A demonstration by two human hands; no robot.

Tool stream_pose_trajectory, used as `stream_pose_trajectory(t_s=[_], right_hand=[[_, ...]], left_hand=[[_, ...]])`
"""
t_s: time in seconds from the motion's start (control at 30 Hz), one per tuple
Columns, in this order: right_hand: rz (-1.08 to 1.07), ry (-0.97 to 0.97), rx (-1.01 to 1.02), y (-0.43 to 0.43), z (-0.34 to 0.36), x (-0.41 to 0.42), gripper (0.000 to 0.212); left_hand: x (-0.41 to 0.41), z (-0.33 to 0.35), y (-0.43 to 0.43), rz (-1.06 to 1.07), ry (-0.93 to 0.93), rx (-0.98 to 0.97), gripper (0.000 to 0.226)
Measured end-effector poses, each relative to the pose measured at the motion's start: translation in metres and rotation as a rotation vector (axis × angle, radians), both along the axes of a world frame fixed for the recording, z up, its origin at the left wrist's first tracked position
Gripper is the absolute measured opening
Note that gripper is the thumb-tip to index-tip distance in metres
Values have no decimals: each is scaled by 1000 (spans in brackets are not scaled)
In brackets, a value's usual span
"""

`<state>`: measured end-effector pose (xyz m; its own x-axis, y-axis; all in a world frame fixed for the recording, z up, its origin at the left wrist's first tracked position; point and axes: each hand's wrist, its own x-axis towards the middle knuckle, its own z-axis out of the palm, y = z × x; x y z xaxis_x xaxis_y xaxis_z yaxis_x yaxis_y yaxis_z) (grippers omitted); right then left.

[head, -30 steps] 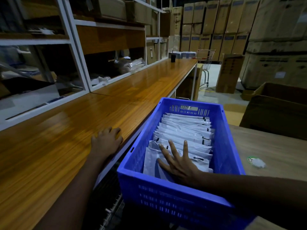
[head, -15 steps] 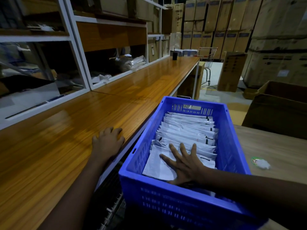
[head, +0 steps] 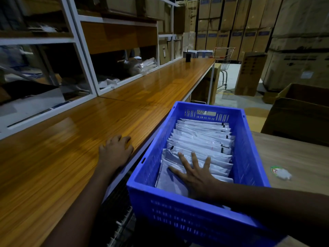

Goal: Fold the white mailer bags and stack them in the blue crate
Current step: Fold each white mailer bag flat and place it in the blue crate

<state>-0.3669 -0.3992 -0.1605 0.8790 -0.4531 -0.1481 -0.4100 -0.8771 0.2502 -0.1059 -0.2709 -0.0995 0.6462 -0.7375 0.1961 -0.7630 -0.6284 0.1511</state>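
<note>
The blue crate (head: 179, 209) stands in front of me, between the wooden counter and a grey table. Inside it, several folded white mailer bags (head: 201, 138) lie in an overlapping row from front to back. My right hand (head: 196, 172) lies flat with fingers spread, pressing on the nearest bag (head: 169, 177) at the crate's near end. My left hand (head: 114, 151) rests palm down on the wooden counter (head: 71, 139) near its edge, fingers loosely bent, holding nothing.
White-framed shelves (head: 83, 56) with boxes and plastic packets line the counter's far side. A crumpled white scrap (head: 282, 173) lies on the grey table (head: 293, 157) at the right. Open cardboard boxes (head: 299, 111) stand beyond it, with stacked cartons and a wire cart (head: 224, 59) at the back.
My right hand has shifted slightly on the front bags, pressing them down and flatter. The view has drifted a little. My left hand stays on the counter.
</note>
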Motion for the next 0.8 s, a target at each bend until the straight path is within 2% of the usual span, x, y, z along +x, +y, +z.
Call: stream_pose_trajectory(t_s=[0.63,0.8], right_hand=[[-194,-32,159,-21,10,13,137],[-217,-52,198,-27,17,15,136]], left_hand=[[-4,2,2,2,17,-16,47],[-6,4,4,2,26,-22,46]])
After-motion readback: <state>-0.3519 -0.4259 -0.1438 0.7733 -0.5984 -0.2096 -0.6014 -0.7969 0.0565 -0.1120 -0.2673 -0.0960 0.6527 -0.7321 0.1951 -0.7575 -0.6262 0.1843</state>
